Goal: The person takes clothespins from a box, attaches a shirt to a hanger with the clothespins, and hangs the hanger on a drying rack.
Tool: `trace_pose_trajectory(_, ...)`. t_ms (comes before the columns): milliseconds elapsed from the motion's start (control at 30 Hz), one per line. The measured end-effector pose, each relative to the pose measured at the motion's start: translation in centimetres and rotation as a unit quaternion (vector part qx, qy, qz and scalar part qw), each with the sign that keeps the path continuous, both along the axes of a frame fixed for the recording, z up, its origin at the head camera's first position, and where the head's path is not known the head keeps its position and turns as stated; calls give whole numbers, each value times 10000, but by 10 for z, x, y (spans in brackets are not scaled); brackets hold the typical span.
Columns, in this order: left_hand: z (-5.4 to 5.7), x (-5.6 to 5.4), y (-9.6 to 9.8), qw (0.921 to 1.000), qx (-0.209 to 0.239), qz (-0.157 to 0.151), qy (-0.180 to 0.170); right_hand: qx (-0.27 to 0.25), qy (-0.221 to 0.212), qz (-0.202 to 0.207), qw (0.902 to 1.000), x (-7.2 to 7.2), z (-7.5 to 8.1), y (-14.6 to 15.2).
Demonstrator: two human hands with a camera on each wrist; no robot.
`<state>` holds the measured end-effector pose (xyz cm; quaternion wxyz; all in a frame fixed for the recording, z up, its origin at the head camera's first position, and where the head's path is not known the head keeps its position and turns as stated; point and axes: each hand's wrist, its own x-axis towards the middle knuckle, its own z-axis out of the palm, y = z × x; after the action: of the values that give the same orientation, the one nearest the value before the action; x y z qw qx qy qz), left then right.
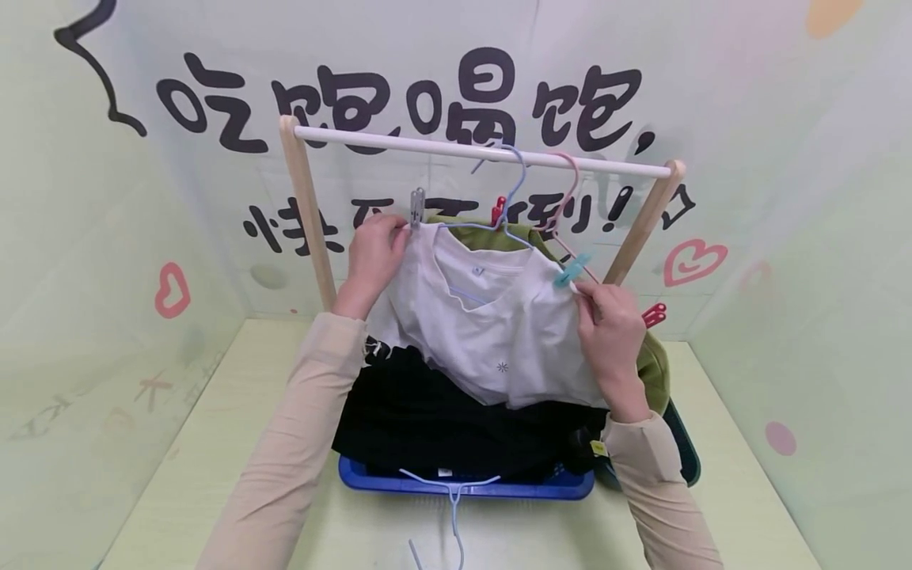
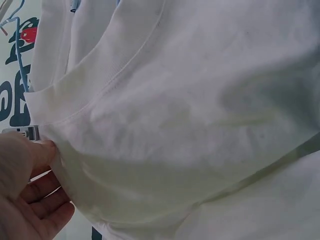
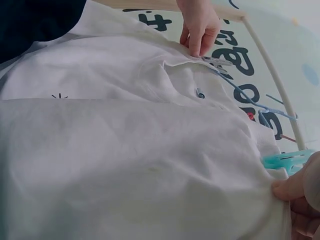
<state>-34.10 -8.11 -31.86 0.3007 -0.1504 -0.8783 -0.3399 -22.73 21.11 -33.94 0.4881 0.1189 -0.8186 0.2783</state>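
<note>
A white V-neck T-shirt point(image 1: 484, 324) hangs on a blue hanger point(image 1: 523, 178) hooked over the rack's white bar. My left hand point(image 1: 375, 257) pinches the shirt's shoulder beside a grey clothespin point(image 1: 417, 207). At the opposite shoulder, my right hand point(image 1: 611, 332) pinches the cloth just below a teal clothespin point(image 1: 572, 271). In the left wrist view, thumb and fingers of the left hand point(image 2: 30, 185) hold the shirt edge next to the neckline. The right wrist view shows the right hand point(image 3: 302, 195) at the cloth edge near the teal clip.
Behind the shirt, a green garment point(image 1: 654, 368) hangs with red clothespins point(image 1: 654, 315) and a pink hanger point(image 1: 570, 186). Black clothing point(image 1: 442, 419) lies over a blue basket point(image 1: 466, 484). A spare blue hanger point(image 1: 454, 495) lies in front. The rack's wooden posts point(image 1: 308, 210) flank the work.
</note>
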Motion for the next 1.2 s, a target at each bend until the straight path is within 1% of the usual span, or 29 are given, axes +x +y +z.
trace_pose_trajectory(133,-1,-2,-2,9997,-138,-155,-159,37,37,5,10000,0,-1,0)
trace_pose_trajectory(267,2,-2,-4,9981,-313,-355,-397,178,-4,18,9998,2,-1,1)
trace_pose_trajectory(333,3,-2,-6,9971,-389,-410,-508,164,-29,57,9998,3,-1,2)
trace_pose_trajectory(400,3,0,-8,9964,-408,-461,-577,158,-25,58,9999,7,-1,2)
trace_pose_trajectory(467,2,4,-12,9964,-404,-526,-531,73,-8,75,9999,11,-2,3)
trace_pose_trajectory(567,-3,15,-20,9960,-365,-703,-423,-15,-25,66,10000,21,-4,5)
trace_pose_trajectory(667,-11,28,-28,9947,-329,-945,-225,-171,-81,11,9998,33,-10,11)
trace_pose_trajectory(733,-18,38,-33,9937,-301,-1075,12,-258,-80,-60,9996,41,-16,16)
trace_pose_trajectory(833,-31,53,-38,9911,-464,-1223,239,-394,28,-91,9992,52,-27,24)
trace_pose_trajectory(900,-40,62,-41,9892,-647,-1293,238,-433,162,-71,9989,59,-34,29)
trace_pose_trajectory(933,-44,67,-42,9880,-761,-1343,108,-411,191,-66,9990,63,-38,31)
trace_pose_trajectory(1067,-56,85,-45,9852,-1009,-1383,-129,-377,260,-101,9989,76,-50,40)
trace_pose_trajectory(1200,-67,102,-48,9842,-1098,-1382,-110,-502,349,-226,9979,85,-59,50)
